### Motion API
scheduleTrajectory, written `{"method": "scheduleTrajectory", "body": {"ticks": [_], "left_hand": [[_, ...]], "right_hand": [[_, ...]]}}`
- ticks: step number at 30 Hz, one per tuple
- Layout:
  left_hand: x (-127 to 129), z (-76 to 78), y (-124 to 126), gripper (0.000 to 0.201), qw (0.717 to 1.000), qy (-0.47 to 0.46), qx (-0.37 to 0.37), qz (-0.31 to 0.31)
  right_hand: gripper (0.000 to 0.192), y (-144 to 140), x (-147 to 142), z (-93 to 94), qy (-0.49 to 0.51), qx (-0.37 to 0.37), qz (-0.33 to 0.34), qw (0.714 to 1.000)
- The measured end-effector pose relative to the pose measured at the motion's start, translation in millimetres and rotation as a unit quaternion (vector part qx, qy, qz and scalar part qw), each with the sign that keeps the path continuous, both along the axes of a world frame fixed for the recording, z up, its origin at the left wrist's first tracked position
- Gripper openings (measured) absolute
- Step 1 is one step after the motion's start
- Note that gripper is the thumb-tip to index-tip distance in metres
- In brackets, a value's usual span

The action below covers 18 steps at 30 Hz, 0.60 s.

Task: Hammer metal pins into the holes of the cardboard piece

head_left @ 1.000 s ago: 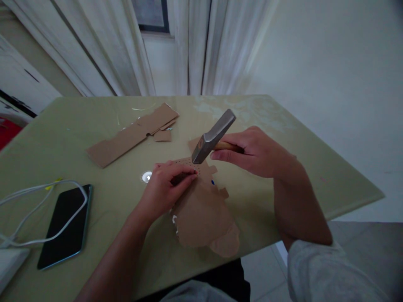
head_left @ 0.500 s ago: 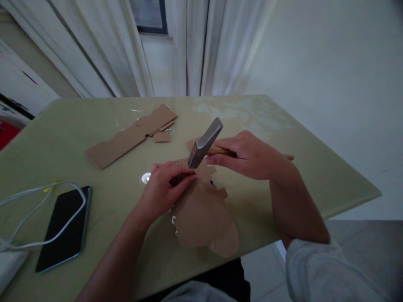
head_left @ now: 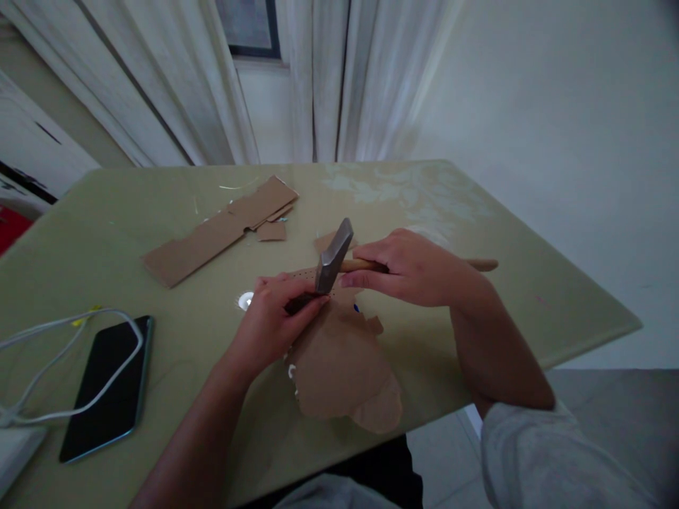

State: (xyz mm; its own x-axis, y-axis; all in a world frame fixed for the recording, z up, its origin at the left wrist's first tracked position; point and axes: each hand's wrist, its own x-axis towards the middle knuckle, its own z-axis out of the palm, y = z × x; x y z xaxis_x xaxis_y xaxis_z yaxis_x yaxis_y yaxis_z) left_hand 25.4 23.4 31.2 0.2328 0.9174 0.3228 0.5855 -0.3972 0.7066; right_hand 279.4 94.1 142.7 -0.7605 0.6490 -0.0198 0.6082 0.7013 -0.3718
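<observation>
head view: the right hand [head_left: 419, 272] is closed around the wooden handle of a hammer [head_left: 333, 256], close up behind the head; the butt of the handle sticks out past the wrist to the right. the grey metal head is tilted, its lower face down on or just above the tips of the left hand's fingers. the left hand [head_left: 276, 318] is curled, fingertips pinched together on something small and dark at the top of a piece of brown cardboard [head_left: 339, 360]; it is too dim to tell what that small thing is. the cardboard lies flat near the front edge of the table, ragged in outline, with a patch of small dots or holes at its far end beside the hammer head.

the table [head_left: 477, 233] is pale olive green with a faint leaf pattern at the far side. a long cardboard strip [head_left: 212, 233] with scraps lies further back on the left. a dark phone [head_left: 106, 389] rests at the left front with a white cable [head_left: 64, 318] looped across it. behind hang white curtains [head_left: 339, 78], with a plain pale wall on the right.
</observation>
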Motion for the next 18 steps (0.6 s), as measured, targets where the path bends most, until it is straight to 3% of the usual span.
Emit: {"method": "scheduleTrajectory", "body": {"ticks": [7,13,18], "left_hand": [[0.5,-1.2,-0.1,0.013,1.000,0.000,0.011,0.006],[0.8,-0.1,0.0,0.013,1.000,0.002,0.004,-0.001],[1.6,-1.4,-0.2,0.011,1.000,0.004,0.018,0.008]], "right_hand": [[0.060,-0.6,2.9,2.8,0.054,0.020,-0.025,0.998],[0.051,-0.8,0.8,-1.2,-0.032,0.012,-0.027,0.999],[0.056,-0.9,2.5,-0.1,0.009,0.038,-0.034,0.999]]}}
